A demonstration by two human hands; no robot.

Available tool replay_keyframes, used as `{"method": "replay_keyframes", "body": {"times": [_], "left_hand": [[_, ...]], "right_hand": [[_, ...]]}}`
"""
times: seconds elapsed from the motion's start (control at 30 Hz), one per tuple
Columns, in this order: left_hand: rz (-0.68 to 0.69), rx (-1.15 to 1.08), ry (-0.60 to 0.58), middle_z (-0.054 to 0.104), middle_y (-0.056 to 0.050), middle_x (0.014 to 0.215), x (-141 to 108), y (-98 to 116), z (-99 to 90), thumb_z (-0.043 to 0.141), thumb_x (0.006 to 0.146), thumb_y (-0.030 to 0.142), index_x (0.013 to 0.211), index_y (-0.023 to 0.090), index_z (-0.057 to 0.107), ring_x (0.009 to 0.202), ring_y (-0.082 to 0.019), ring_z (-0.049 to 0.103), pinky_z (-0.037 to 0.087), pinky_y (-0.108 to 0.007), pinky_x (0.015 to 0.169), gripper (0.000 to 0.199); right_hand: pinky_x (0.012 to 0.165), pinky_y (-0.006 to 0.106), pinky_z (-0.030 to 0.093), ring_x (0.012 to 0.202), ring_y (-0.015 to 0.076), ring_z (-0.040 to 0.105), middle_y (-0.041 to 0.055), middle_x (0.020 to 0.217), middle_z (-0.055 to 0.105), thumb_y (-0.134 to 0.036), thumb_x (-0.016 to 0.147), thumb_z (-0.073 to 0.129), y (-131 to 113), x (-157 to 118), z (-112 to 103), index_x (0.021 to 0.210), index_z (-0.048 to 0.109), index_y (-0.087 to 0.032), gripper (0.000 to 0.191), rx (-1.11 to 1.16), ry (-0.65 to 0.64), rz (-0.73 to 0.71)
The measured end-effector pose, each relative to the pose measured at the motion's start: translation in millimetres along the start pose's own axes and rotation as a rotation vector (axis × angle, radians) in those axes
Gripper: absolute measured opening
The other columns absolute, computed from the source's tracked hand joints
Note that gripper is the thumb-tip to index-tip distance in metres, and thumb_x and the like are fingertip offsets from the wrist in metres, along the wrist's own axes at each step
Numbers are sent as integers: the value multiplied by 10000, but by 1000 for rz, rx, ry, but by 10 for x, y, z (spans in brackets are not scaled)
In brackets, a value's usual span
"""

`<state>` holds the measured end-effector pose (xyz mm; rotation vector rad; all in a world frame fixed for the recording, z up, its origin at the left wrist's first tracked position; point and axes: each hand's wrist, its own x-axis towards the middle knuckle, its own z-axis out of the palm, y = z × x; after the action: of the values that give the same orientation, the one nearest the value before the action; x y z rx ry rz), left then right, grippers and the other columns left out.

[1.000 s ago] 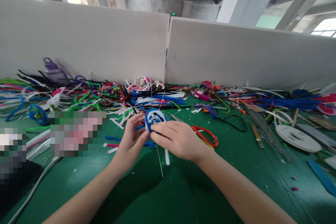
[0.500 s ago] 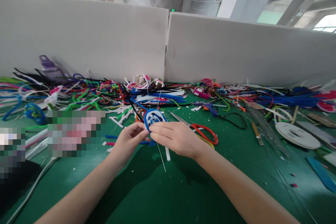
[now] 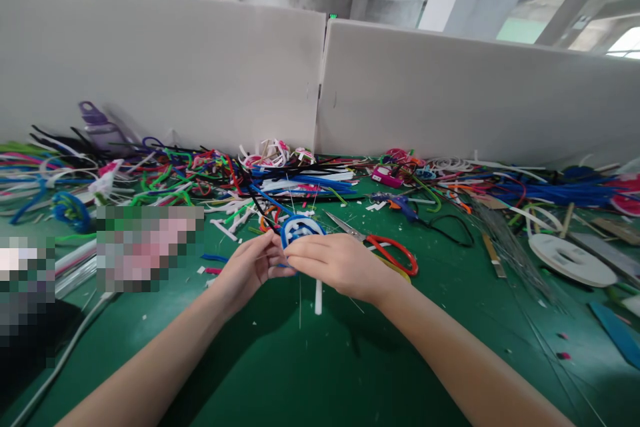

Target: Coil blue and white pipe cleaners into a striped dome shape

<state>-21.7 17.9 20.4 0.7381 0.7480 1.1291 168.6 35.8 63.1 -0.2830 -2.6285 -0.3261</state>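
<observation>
A blue-and-white pipe-cleaner coil [image 3: 301, 227] with a blue rim is held over the green table, face tilted up. My right hand [image 3: 345, 267] grips its lower right side, the fingers lying together across it and hiding that part. At its lower left edge, my left hand [image 3: 255, 260] is closed on it with bent fingertips. Thin wires stick out from around the coil. A white pipe cleaner [image 3: 319, 297] points downward below my right fingers. Just past my right hand lie scissors [image 3: 395, 253] with orange-red handles, blades pointing away to the left.
Piles of coloured pipe cleaners [image 3: 320, 183] line the back of the green table [image 3: 310, 373] below a grey partition [image 3: 165, 67]. A hot-glue gun [image 3: 400, 205], a white spool [image 3: 570, 259] and loose wires [image 3: 520, 247] lie rightward. A purple bottle [image 3: 100, 130] stands far left.
The coil has turned in my hands, and the wires below it point in different directions. My left fingers have shifted and curled lower along its edge. The view has moved slightly.
</observation>
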Motion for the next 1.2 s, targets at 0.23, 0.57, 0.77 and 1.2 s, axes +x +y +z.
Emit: {"method": "replay_keyframes", "body": {"times": [0.23,0.57,0.77,1.2], "left_hand": [[-187,189,-50,562,10,540,-11,31,-38,676,749,315,652,133,583,493,-88,567,551,-233,563,226],[-107,332,75,589,13,529,-24,36,46,699,679,241,627,140,564,482,-85,565,494,-187,513,176],[122,410,147,607,16,594,-6,11,73,712,664,290,673,142,589,556,-117,608,542,-264,615,193],[443,669,233,638,10,700,-77,-54,128,679,678,236,770,183,656,651,-150,574,472,-247,628,108]], "right_hand": [[634,239,456,822,125,597,36,864,667,-139,949,367,-90,59,-49,862,627,-122,275,-43,-160,-56],[540,277,343,713,151,524,28,722,615,-98,892,436,-120,72,-23,694,565,-150,242,-227,-64,-78],[533,289,312,673,155,501,28,685,592,-117,880,453,-69,70,-15,699,562,-157,216,-298,-73,29],[511,278,268,575,128,531,7,653,618,-182,815,498,-135,62,87,694,592,-154,156,-108,-18,504]]}}
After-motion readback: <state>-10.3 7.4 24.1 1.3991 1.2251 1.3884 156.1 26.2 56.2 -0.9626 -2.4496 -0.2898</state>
